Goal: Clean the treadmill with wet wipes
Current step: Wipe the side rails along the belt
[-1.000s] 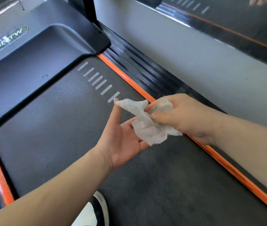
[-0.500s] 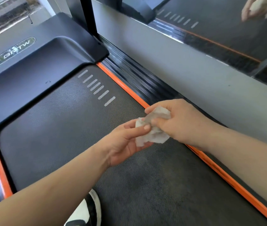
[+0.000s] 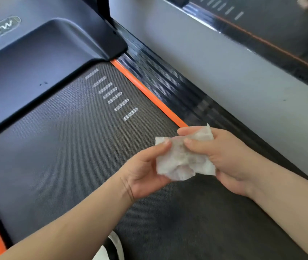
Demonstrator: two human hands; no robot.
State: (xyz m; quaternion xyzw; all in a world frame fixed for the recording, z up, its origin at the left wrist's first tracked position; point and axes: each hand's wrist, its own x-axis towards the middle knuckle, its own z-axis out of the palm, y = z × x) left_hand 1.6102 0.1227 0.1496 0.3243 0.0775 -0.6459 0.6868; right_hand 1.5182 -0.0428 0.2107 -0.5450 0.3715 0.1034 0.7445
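A crumpled white wet wipe (image 3: 182, 160) is held between both hands above the treadmill belt (image 3: 65, 147). My left hand (image 3: 145, 171) pinches its left edge with thumb on top and fingers beneath. My right hand (image 3: 222, 156) grips its right side, thumb and forefinger curled round the wipe. The belt is dark grey and textured, with white dash marks (image 3: 112, 94) and an orange side strip (image 3: 145, 92) on its right. Both hands hover over the right half of the belt, near the orange strip.
The dark motor cover (image 3: 42, 53) with a logo sits at the belt's far end. A ribbed black side rail (image 3: 168, 85) runs beside a grey wall base (image 3: 224, 72) and a mirror (image 3: 281, 25). A black-and-white shoe (image 3: 112, 246) stands on the belt below my arms.
My left hand went from open palm under the wipe to pinching its left edge. The wipe, bunched half a second ago, is now spread wider between both hands.
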